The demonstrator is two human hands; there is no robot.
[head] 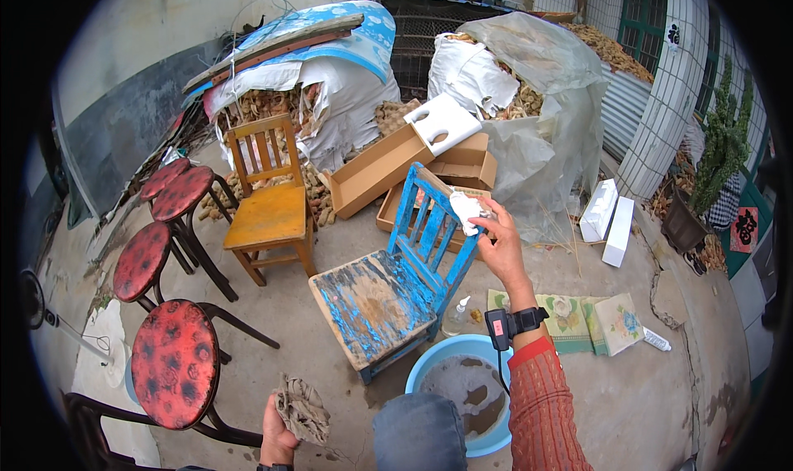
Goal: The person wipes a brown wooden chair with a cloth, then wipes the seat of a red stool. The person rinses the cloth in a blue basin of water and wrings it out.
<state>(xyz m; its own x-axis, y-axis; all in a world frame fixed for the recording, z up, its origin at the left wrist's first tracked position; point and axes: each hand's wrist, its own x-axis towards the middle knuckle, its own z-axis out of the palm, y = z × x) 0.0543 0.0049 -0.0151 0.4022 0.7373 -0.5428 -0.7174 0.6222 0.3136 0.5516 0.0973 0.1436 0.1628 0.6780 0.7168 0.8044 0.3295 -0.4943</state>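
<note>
My right hand pinches a crumpled white wipe against the top corner of a small wooden chair's backrest. That chair has worn, flaking blue paint, with bare wood showing across much of its seat. Low at the front, my left hand grips a wrung, grey-brown rag, apart from the chair. A light blue plastic basin of murky, foamy water stands by my knee. Between basin and chair is a clear bottle with a nozzle tip.
Several red-topped round stools line the left, near a yellow wooden chair. Cardboard boxes lie behind the blue chair, before covered heaps of corncobs. To the right are folded floral towels, a white tube and white boxes.
</note>
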